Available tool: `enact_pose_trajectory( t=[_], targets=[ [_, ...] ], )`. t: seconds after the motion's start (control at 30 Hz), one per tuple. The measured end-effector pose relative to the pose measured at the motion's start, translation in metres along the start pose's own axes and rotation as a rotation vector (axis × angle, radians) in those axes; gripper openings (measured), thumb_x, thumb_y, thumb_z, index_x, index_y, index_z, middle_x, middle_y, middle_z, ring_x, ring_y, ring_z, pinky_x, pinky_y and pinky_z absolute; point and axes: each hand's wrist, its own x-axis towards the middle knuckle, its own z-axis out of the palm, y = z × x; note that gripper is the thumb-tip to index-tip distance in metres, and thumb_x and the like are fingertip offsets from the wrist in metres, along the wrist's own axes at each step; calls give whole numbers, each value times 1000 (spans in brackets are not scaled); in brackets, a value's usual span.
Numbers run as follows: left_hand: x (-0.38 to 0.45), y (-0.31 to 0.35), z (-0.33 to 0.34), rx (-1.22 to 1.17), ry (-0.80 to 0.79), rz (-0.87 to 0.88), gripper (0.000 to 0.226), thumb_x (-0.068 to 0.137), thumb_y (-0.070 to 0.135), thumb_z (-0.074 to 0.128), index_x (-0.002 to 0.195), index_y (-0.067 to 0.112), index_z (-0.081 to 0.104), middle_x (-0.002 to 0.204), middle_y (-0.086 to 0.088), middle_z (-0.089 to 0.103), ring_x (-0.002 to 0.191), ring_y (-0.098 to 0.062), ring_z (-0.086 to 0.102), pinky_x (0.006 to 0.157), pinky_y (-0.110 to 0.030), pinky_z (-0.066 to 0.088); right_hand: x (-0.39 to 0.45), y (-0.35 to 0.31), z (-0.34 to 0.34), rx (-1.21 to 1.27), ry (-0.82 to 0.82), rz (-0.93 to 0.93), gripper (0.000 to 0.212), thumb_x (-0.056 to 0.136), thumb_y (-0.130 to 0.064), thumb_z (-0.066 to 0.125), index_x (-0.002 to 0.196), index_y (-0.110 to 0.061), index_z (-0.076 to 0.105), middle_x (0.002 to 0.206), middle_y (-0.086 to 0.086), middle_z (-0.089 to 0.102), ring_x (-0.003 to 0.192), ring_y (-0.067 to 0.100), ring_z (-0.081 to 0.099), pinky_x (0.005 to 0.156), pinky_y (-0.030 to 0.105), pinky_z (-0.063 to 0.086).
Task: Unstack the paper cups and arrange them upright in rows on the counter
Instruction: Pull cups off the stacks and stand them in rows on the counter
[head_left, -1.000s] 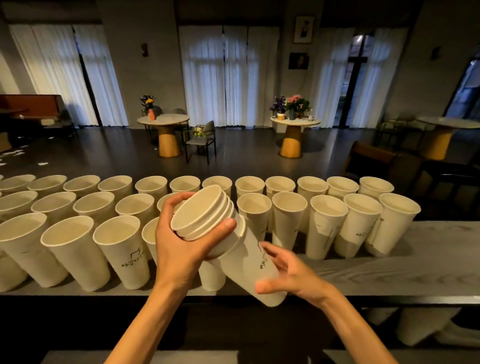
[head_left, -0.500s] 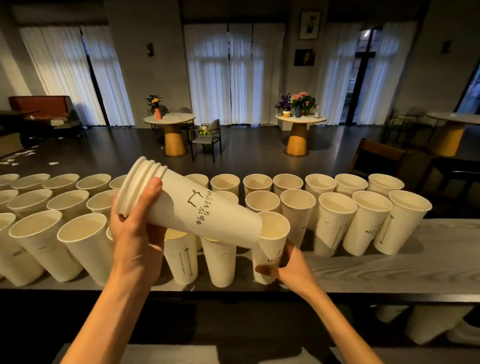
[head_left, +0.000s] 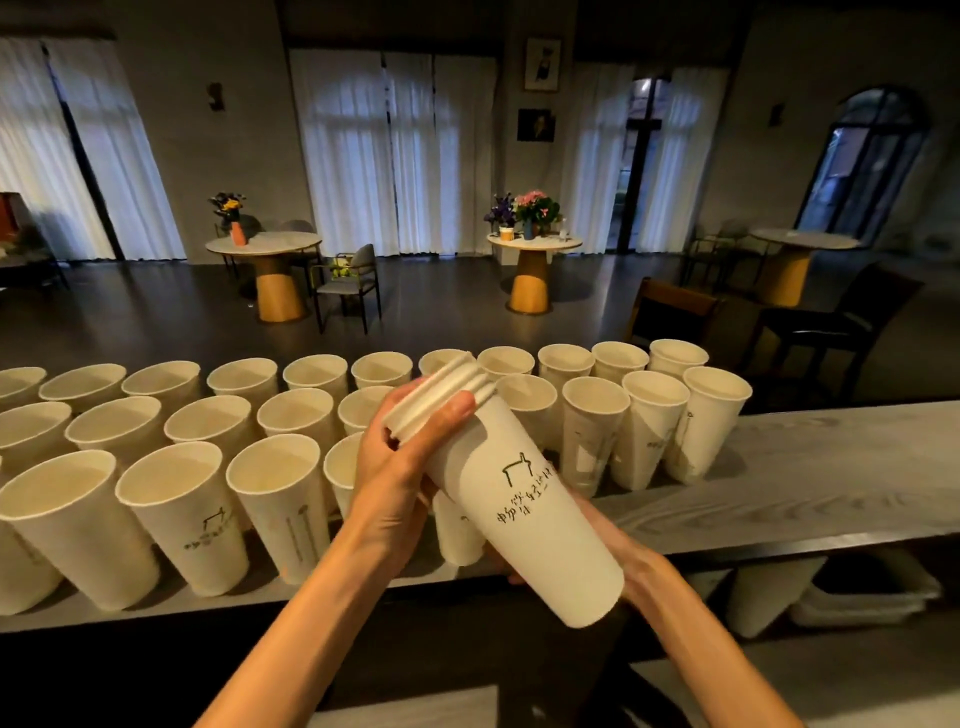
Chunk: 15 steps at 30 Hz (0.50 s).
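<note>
Stack back in both hands, next cup about to come off

Head view, read from the left of the short nested stack of white paper cups (head_left: 514, 499), the landmark for what follows. Left of it, and behind it, white printed paper cups stand upright in three rows (head_left: 171, 467) on the long grey wood-grain counter (head_left: 810, 483); the rows carry on a little way to its right, and beyond them the counter is bare.

The left hand (head_left: 395, 483) is clamped round the stack's rim end, thumb pressed over the stepped rims. The stack itself is tilted, mouth up and away, base down toward the person, held off the counter. The right hand (head_left: 618, 551) cups it from underneath near the base (fingers mostly hidden, so how tightly it grips I cannot tell).

Half a second ago the right hand was out on the counter setting down a single cup while the left alone held the stack up, lying nearly level. Now it has come back under the base and the stack has swung down. So one more cup stands placed, and the next pull-off looks ready to begin.
</note>
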Motion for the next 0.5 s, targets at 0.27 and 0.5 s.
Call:
enact_pose_trajectory(
  t=[0.27, 0.5],
  targets=[
    [19, -21, 39, 176, 2, 76, 88, 43, 51, 92, 124, 27, 67, 119, -1, 72, 106, -20, 71, 80, -34, 62, -39, -3, -26, 29, -115, -130, 95, 69, -64, 77, 137, -2, 50, 118, 22, 66, 103, 31, 67, 93, 41, 55],
    [38, -8, 39, 82, 209, 188, 89, 44, 44, 96, 124, 30, 61, 124, -3, 68, 112, -20, 68, 86, -37, 60, -20, 12, -54, -430, 504, -333, 84, 54, -30, 98, 126, -35, 55, 126, -15, 63, 120, 1, 56, 96, 24, 51]
  ],
)
